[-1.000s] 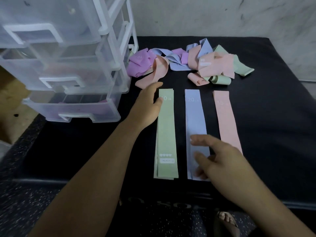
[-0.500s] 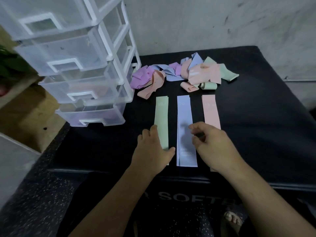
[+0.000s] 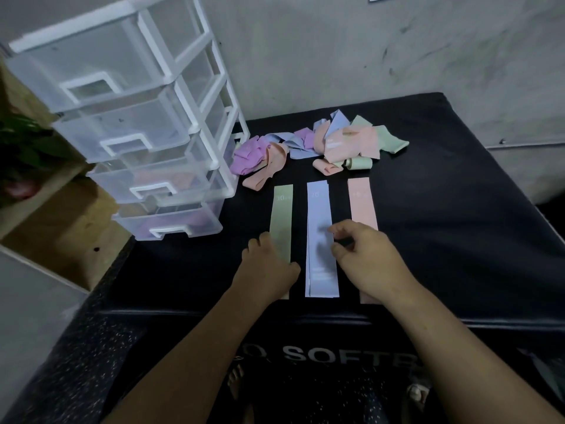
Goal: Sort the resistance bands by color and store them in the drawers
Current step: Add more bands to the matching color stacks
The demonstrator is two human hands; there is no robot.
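Head view: left hand (image 3: 269,267) has slid to the near end of the flat pale-green fabric band (image 3: 282,215) on the black surface (image 3: 458,240), grip relaxed, pressing. Right hand (image 3: 371,261), grip curled beside the flat blue fabric band (image 3: 319,209): hold unclear. Green looks ready to store.

Black mat (image 3: 458,240) bears bands (image 3: 318,209) and drawer unit (image 3: 171,191).

head-worn view, angled down, close over hands (image 3: 318,264)

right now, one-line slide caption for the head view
Left hand rests on green band, right hand at blue band beside pink band; unsorted pile and drawers beyond.
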